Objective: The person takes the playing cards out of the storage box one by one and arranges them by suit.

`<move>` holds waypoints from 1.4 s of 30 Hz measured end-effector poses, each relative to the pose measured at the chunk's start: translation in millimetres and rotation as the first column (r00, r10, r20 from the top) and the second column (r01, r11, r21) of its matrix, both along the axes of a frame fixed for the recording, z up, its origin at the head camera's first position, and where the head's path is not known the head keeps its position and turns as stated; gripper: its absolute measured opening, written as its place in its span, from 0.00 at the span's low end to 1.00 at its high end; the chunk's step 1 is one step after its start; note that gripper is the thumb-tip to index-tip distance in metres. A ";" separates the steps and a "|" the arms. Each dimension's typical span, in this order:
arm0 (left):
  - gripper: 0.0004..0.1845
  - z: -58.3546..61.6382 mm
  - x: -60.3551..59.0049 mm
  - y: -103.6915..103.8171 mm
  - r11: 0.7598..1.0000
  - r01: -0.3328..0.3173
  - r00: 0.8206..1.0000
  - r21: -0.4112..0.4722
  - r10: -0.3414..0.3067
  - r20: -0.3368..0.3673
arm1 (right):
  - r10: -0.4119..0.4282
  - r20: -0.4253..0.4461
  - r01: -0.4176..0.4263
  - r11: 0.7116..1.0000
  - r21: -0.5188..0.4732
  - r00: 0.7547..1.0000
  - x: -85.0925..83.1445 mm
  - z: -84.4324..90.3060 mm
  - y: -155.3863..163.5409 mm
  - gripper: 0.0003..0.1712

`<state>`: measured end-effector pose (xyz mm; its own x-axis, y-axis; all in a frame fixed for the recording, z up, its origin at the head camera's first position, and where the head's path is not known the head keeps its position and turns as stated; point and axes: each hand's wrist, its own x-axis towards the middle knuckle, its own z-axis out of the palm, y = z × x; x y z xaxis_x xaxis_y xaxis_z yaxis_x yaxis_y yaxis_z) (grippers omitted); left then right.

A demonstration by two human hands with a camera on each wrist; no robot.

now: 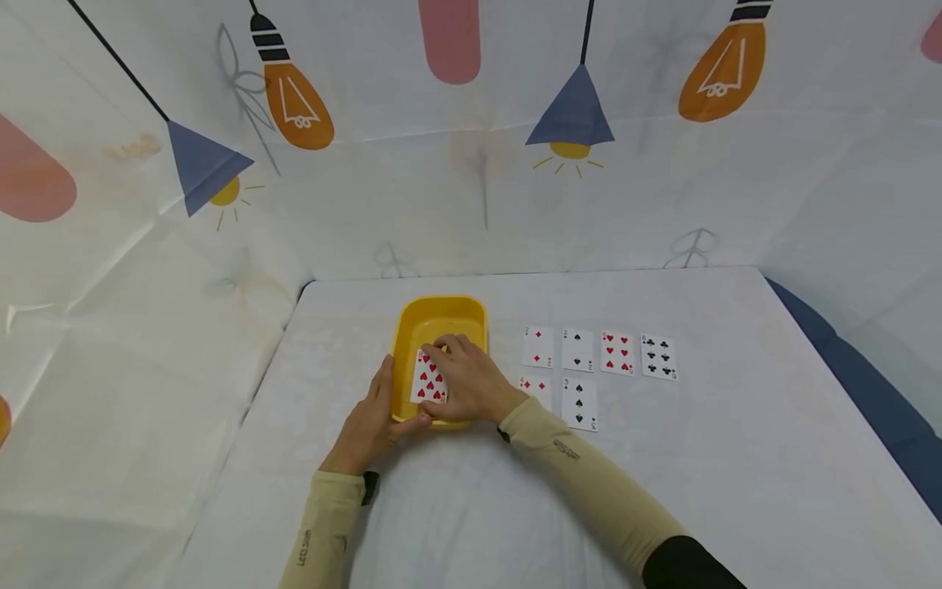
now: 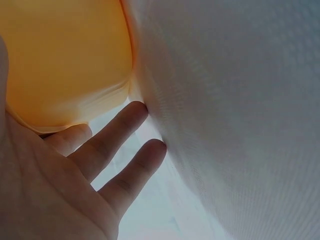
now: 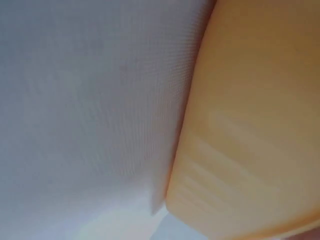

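Observation:
A yellow tray [image 1: 441, 303] stands on the white table, left of the laid-out cards. My left hand [image 1: 379, 405] rests against the tray's left wall, fingers straight and thumb along the near rim. In the left wrist view its fingers [image 2: 115, 145] lie stretched out beside the yellow tray [image 2: 65, 60]. My right hand [image 1: 459, 378] reaches into the tray, its fingers curled over the top edge of a face-up hearts card [image 1: 428, 384], which it pinches. The right wrist view shows only the tray wall [image 3: 260, 125] and white cloth.
Right of the tray lie face-up cards: a row with a diamonds card [image 1: 538, 347], a spades card [image 1: 577, 350], a hearts card [image 1: 617, 352] and a clubs card [image 1: 658, 357], with two more [image 1: 580, 404] below. White printed sheeting walls the table [image 1: 699, 491] at the back and left.

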<state>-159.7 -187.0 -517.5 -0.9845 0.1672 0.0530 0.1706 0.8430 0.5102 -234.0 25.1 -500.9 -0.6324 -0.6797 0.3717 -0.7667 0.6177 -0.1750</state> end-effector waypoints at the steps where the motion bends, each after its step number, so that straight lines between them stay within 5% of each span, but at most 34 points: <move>1: 0.68 -0.2 -0.1 -0.1 1.000 -0.004 1.000 0.003 0.004 0.004 | -0.006 -0.017 0.006 1.000 0.000 1.000 0.3 -0.5 0.6 0.49; 7: 0.68 -0.9 0.1 -0.3 1.000 -0.014 1.000 0.006 0.014 0.008 | -0.022 -0.067 0.021 1.000 -0.013 0.997 4.6 4.3 6.9 0.49; 14: 0.68 -2.9 -0.5 0.0 1.000 -0.021 1.000 0.004 0.021 0.004 | 0.015 0.037 -0.012 0.996 -0.091 0.999 6.3 13.9 27.4 0.48; 31: 0.70 -1.5 -0.9 -0.8 1.000 -0.028 0.999 0.009 0.028 0.025 | 0.003 0.141 0.010 0.995 -0.095 0.990 4.1 28.2 77.0 0.49; 42: 0.70 -2.5 -1.1 -0.2 0.999 -0.024 0.999 0.025 0.023 0.022 | -0.089 0.235 0.112 0.990 -0.087 0.968 4.2 32.0 114.0 0.51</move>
